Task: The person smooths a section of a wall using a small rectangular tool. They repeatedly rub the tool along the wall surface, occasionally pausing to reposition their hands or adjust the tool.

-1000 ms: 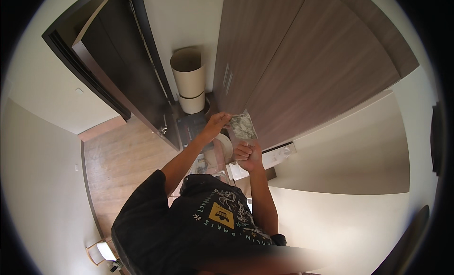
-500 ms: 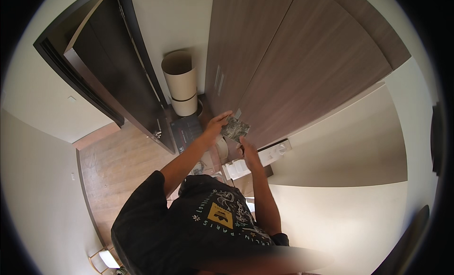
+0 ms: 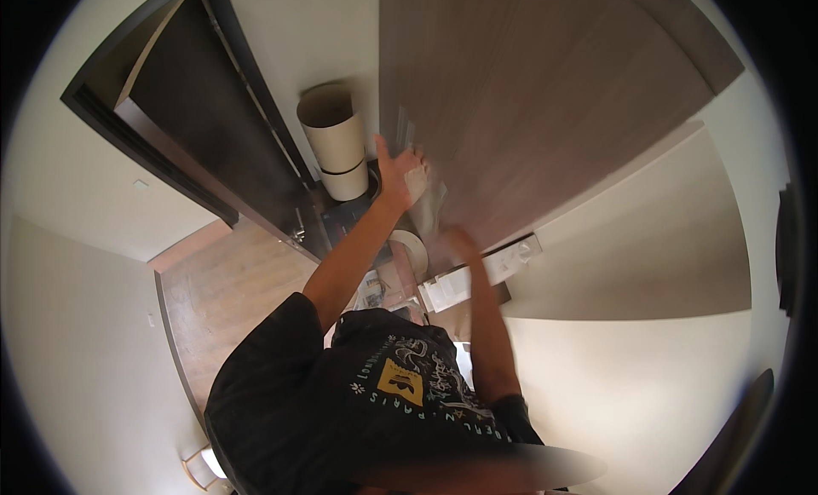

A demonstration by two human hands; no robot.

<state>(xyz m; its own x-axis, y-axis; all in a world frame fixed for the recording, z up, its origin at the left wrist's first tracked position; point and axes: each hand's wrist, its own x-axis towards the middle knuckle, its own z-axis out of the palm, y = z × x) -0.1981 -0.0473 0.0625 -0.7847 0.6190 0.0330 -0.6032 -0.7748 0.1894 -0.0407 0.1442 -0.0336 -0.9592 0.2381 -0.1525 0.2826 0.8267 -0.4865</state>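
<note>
My left hand (image 3: pixel 400 178) is raised in front of the brown wood-grain panel (image 3: pixel 545 94), thumb stretched up and apart from the fingers. A pale patch shows at the palm side of this hand; what it is I cannot make out. Below and to the right, my right hand (image 3: pixel 457 243) is smeared by motion, its fingers unreadable. Between the two hands is a blurred, greyish, partly see-through shape (image 3: pixel 429 207), close to the panel. Whether either hand touches that shape or the panel cannot be told.
A tall cream cylinder (image 3: pixel 335 141) with a dark band stands left of the panel. Beyond it is a dark door (image 3: pixel 209 112), ajar. Below my hands lie a roll-like cream ring (image 3: pixel 411 250) and a white strip-shaped thing (image 3: pixel 447 292).
Both hands held a grey patterned square before; its pattern no longer shows clearly. My left hand has moved up and spread its thumb. My right hand has shifted slightly up and right.
</note>
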